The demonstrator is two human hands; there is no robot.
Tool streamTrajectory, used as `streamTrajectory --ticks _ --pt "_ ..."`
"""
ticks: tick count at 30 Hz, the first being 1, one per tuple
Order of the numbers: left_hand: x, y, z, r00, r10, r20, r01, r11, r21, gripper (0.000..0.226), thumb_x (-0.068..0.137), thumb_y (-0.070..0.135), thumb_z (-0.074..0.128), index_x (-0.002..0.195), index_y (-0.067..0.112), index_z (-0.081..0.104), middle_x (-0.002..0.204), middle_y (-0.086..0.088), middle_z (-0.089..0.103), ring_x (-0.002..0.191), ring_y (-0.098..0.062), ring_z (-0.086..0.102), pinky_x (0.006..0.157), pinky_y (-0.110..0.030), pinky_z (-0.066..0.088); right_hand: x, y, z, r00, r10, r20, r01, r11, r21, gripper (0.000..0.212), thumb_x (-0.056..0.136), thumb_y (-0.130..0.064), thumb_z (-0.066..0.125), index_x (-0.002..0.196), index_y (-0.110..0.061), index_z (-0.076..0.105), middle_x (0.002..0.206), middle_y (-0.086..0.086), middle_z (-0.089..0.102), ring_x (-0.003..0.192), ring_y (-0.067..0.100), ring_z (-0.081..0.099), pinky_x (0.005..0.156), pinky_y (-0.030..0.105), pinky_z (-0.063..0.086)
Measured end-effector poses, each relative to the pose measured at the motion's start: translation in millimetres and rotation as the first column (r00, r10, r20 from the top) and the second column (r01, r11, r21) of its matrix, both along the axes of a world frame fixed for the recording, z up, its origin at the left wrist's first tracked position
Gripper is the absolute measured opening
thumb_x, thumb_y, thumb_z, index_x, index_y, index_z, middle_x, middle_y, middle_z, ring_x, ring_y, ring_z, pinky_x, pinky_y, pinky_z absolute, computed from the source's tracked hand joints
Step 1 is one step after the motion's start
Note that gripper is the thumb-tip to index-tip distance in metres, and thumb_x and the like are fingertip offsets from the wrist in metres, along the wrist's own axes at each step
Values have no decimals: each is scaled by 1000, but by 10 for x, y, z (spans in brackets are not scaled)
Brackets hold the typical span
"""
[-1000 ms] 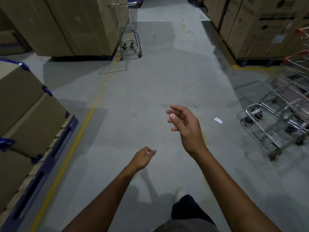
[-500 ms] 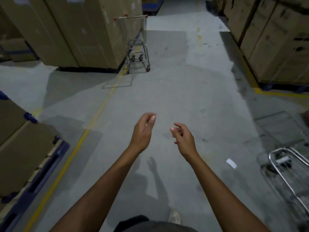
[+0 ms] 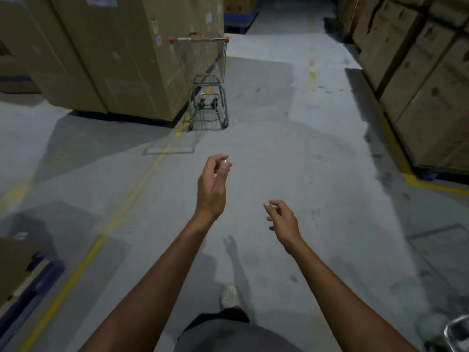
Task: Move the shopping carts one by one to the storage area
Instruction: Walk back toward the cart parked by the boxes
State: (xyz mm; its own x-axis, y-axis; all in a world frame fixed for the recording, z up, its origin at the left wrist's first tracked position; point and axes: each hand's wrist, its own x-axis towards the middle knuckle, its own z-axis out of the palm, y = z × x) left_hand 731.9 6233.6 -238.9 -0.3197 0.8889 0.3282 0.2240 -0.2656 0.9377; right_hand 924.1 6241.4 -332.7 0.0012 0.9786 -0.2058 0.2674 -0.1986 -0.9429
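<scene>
Cart [image 3: 204, 60] stands just beside tall cardboard boxes [image 3: 121, 54].

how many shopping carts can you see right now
2. One shopping cart stands ahead beside the tall cardboard boxes; a second cart shows only as a metal edge at the bottom right corner. Others may be out of view.

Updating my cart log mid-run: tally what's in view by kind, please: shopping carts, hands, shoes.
Shopping carts: 1, the shopping cart upright beside the cardboard boxes; a metal frame at the lower right edge is too cropped to count.
Hands: 2, left hand and right hand, both empty.
Shoes: 1, the shoe.
Total: 4.
</scene>
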Motion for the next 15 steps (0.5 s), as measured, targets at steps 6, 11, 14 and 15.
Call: streamTrajectory --ticks 6,11,14,15 --pt "-185 1714 -418 992 -89 -87 55 941 -333 37 91 64 41 95 31 58 95 6 66 90 -13 61 84 -38 48 -362 1624 963 996 52 -77 -36 979 199 58 73 -71 56 119 -35 60 115 -6 67 103 15 65 88 43 57" --pt "-379 2795 -812 966 -228 -123 114 800 -589 42 97 58 44 88 19 57 87 4 63 84 -17 58 95 -42 47 -477 2757 1568 979 110 -169 -41 929 369 50 80 -62 55 123 -37 58 121 -8 67 107 14 65 87 39 54" --pt "-486 3512 -1021 967 -218 -129 74 733 -677 40 98 59 44 87 22 56 93 -1 65 86 -21 58 95 -40 46 -507 3530 1557 976 134 -172 -54 913 404 55 82 -61 54 128 -31 57 122 -10 66 107 12 65 86 40 55" --pt "-500 3785 -1062 969 -209 -135 61 726 -685 41 98 60 44 88 22 56 94 -2 65 87 -22 58 94 -40 46 -509 3815 1507 977 140 -162 -63 911 408 56 82 -61 54 129 -30 57 122 -10 66 107 10 65 86 40 56"
